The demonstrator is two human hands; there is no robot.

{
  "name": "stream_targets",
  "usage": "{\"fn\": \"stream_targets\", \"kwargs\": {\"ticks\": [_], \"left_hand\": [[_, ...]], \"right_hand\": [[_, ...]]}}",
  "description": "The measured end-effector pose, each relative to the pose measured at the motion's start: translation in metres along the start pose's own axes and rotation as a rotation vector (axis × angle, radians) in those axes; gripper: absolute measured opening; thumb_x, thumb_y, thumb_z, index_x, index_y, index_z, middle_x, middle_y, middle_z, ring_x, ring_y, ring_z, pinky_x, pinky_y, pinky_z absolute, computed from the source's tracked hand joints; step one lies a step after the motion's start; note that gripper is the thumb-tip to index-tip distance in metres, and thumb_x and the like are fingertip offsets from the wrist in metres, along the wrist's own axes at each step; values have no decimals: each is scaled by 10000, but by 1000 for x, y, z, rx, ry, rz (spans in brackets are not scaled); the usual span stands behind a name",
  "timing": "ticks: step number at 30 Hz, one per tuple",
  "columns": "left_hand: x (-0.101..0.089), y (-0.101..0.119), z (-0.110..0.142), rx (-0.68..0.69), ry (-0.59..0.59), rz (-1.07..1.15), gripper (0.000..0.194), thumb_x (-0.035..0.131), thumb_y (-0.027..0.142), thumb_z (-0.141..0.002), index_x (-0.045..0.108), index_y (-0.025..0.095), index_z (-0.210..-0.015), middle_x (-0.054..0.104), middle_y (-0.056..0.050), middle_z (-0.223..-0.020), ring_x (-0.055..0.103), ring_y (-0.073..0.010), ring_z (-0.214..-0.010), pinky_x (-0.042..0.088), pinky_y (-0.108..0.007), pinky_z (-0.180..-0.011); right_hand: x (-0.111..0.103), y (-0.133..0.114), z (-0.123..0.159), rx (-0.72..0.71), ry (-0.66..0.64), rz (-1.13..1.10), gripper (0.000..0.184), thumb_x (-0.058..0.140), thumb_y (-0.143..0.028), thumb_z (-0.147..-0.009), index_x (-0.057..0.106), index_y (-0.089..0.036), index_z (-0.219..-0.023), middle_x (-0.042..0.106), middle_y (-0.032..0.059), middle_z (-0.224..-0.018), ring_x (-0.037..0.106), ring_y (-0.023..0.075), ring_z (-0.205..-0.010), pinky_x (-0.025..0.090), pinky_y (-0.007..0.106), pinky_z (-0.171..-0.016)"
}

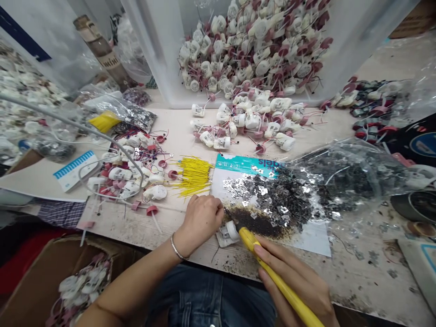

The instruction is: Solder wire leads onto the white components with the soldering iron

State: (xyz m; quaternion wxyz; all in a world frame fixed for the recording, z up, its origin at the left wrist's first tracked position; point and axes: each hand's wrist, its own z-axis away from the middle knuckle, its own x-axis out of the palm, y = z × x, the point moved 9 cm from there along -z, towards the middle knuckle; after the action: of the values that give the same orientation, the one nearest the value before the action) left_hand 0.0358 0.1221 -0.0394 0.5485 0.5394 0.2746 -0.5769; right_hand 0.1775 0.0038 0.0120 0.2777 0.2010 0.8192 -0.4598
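Cardboard box (30, 295) at the near left corner of the pale worn bench (166, 213), holding white plastic parts with pink discs (80, 284). Along the left edge, a transparent bag of silver metal bits (44, 136), with a grey cable (81, 129) running across it toward the bench. Blue-and-white card (75, 170) lies by the left edge, beside a loose heap of white plastic capsules with pink discs and thin wires (126, 172). Next to that heap is a bundle of thin yellow wires (192, 177). Left hand (199, 222), silver bangle on the wrist, sits mid-bench with fingers curled toward a small white plastic capsule (228, 234); cannot tell if it grasps anything. Capsule lies at the near edge of a white sheet (306, 238), against a pile of dark and silver metal flakes (269, 213). Right hand (293, 284) is clenched around a yellow-handled tool (279, 281), whose front end touches the capsule. Transparent bag of flakes (340, 181) spills onto the sheet. Behind, a translucent plastic bin of white capsules (255, 50) stands at the far edge, more capsules (245, 120) loose before it. Dark round bowl (417, 206) sits at the right edge.
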Motion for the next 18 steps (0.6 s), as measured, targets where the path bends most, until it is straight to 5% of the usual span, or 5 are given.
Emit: {"fn": "stream_targets", "kwargs": {"ticks": [5,9,14,18], "left_hand": [[0,0,0,-19,-22,-3,200,533,189,-831,698,178,-718,723,-56,-752,653,-211,-755,398,-324,-707],[-2,1,-1,-25,-31,-3,199,533,198,-835,706,179,-738,727,-57,-768,655,-210,-767,399,-314,-701],[-2,0,4,-15,-60,13,203,528,210,-858,711,178,-776,730,-62,-796,657,-211,-773,408,-305,-691],[3,3,10,31,-77,40,192,536,203,-874,720,194,-823,727,-55,-844,650,-209,-831,419,-317,-754]], "right_hand": [[-5,3,-3,20,149,-8,483,559,-43,-811,516,-133,-1284,583,105,-1259,598,193,-1146,546,288,-944],[12,4,-6,66,322,-63,243,566,8,-796,601,-176,-951,488,85,-1318,596,171,-1138,561,249,-899],[45,8,-11,71,225,-67,146,566,-39,-817,588,-181,-843,464,78,-1277,602,178,-1114,575,272,-888],[22,27,-7,106,371,23,158,656,-45,-760,576,-176,-800,493,66,-1254,639,162,-1030,591,226,-805]]}}
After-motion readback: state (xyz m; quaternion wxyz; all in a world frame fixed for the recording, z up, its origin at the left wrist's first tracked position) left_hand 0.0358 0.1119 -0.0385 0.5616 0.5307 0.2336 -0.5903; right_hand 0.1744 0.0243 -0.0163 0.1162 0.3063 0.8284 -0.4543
